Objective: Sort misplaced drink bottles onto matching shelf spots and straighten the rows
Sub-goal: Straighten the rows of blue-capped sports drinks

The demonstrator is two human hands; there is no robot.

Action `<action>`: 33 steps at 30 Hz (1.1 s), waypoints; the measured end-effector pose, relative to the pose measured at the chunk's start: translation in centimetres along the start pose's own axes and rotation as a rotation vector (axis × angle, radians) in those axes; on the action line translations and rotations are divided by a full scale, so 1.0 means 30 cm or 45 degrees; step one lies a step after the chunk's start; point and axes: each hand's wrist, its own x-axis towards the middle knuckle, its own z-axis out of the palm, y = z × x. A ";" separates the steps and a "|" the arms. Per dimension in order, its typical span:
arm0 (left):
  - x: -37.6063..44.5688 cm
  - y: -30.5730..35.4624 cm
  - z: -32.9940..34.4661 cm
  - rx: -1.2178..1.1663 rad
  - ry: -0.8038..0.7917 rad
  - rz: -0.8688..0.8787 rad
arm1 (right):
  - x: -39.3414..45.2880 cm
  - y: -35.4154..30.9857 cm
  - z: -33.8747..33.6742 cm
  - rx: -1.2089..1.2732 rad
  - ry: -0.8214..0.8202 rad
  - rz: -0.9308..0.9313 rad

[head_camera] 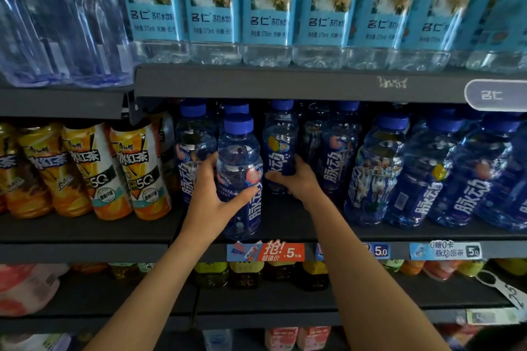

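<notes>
**Both hands on blue bottles, middle shelf**

The dark, flat-edged middle shelf (285, 225) spans the view. At twelve o'clock stands a row of clear water bottles (268, 6) with glossy light-blue labels; at nine o'clock, orange tea bottles (142, 174) lean. At centre, the left hand (212, 194) curls around a rounded, translucent blue front bottle (239, 157) at the shelf's edge. Just beside it, toward three o'clock, the right hand (299, 179) grips a second blue bottle (279, 139) set further back.
</notes>
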 end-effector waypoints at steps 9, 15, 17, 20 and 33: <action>-0.001 0.002 0.005 0.029 0.018 0.063 | -0.058 0.000 0.016 -0.163 0.267 -0.103; -0.001 0.003 0.006 0.038 0.038 0.074 | -0.075 -0.001 0.041 -0.336 0.241 -0.071; -0.003 0.004 0.005 0.045 0.038 0.078 | -0.074 -0.011 0.030 -0.390 0.246 -0.061; 0.001 0.003 0.005 0.048 0.040 0.088 | -0.090 -0.023 0.007 -0.504 0.238 -0.108; -0.022 0.027 0.021 0.207 0.228 0.040 | -0.296 -0.052 -0.125 -0.618 -0.134 -0.212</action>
